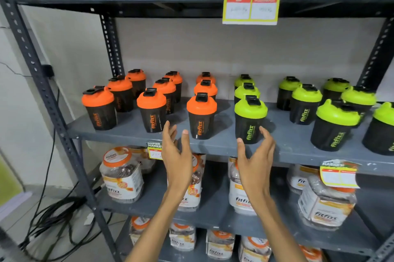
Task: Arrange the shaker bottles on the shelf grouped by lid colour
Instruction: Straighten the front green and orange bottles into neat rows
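In the head view, a grey painted steel shelf (pixel 223 144) is seen carrying black plastic shaker bottles in two blocks. The bottles with orange domed lids (pixel 151 100) are stood in three rows on the left half, and the bottles with lime-green domed lids (pixel 250 109) on the right half; no lid of the wrong colour can be seen in either block, so the grouping is judged complete or nearly so.

The left hand (pixel 175 155) is held in front of the shelf edge, fingers spread and the grip released, just beside the front orange-lidded bottle of the third row (pixel 201 115) without touching it. The right hand (pixel 257 159) is likewise unclenched and empty, its fingers curved close to the lower body of the front green-lidded bottle (pixel 249 121); whether a fingertip brushes it cannot be told.

The bottles appear empty, so they are judged light and easily tipped or slid on the smooth paint. The tapered bodies look stiff and slightly glossy, so a wrap around the upper body just under the lid, where it is widest, is advised. The black flip caps (pixel 253 100) on top are best left alone, since they may spring open.

On the shelf below, clear plastic jars with orange-ringed lids (pixel 120 173) are stored.
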`<state>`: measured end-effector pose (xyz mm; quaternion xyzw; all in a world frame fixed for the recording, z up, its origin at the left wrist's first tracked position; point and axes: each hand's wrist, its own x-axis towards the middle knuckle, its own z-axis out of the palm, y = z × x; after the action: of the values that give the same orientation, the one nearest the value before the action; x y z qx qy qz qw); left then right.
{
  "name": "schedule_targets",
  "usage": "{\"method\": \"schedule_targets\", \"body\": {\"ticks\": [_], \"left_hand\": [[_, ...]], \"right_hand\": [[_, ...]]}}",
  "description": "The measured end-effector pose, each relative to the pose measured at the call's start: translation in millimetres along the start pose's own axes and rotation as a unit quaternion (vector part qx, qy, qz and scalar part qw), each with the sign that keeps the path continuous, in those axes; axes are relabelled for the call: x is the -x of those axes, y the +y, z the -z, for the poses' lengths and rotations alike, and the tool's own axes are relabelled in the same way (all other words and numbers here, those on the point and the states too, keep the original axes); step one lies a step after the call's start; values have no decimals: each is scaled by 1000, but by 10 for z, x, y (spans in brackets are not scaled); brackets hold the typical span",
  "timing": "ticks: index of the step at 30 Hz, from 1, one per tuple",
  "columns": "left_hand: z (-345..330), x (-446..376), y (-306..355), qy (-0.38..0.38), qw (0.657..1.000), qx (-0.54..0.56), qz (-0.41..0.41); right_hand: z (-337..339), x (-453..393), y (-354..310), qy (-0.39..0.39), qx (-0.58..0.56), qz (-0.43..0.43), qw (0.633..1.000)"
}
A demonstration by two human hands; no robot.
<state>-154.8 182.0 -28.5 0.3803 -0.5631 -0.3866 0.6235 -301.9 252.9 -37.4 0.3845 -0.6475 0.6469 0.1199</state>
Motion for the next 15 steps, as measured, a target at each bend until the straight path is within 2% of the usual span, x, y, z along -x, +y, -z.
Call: {"method": "schedule_targets", "body": {"ticks": [3, 6, 9, 15], "left_hand": [[308, 85, -122, 53, 998, -8, -42], [611, -37, -227, 76, 995, -30, -65], [911, -315, -286, 106, 991, -33, -81], [1546, -1067, -396, 138, 984, -50, -100]], "right_hand": [[-130, 241, -93, 3, -13, 47, 999], [-366, 447, -335, -40, -49, 50, 997], [-681, 599, -590, -67, -62, 60, 994], [-1459, 700, -1117, -64, -66, 34, 995]]}}
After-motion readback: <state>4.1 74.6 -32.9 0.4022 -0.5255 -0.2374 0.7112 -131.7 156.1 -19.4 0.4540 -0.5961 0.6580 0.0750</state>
